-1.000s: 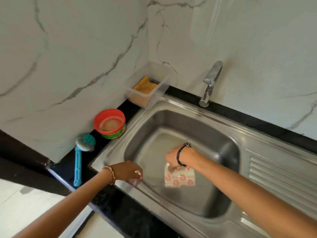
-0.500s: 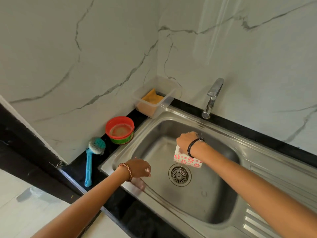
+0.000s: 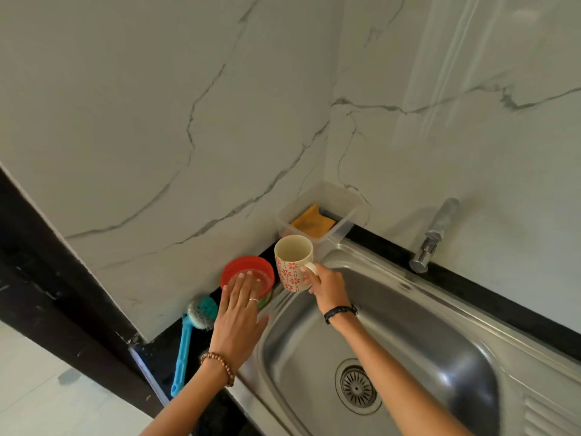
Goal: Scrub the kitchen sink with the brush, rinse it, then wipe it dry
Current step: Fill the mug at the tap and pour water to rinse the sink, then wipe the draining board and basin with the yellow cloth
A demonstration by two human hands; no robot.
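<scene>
The steel sink [image 3: 408, 335] fills the lower right, its drain [image 3: 356, 387] showing. My right hand [image 3: 325, 286] grips the handle of a cream mug with red flowers [image 3: 292, 262], held upright over the sink's far left corner. My left hand [image 3: 240, 313] reaches with straight fingers over the red soap tub [image 3: 248, 273], fingertips above its contents. The blue-handled scrub brush [image 3: 185, 344] lies on the black counter left of the sink, partly behind my left hand.
A clear plastic box with an orange cloth [image 3: 314, 223] stands in the back corner. The tap [image 3: 435, 234] rises behind the sink. Marble walls close in on the left and back. A drainboard [image 3: 547, 413] lies at the right edge.
My right hand lifted the mug out of the basin, turned it upright and carried it to the far left corner. My left hand left the sink's front rim and reached to the red tub.
</scene>
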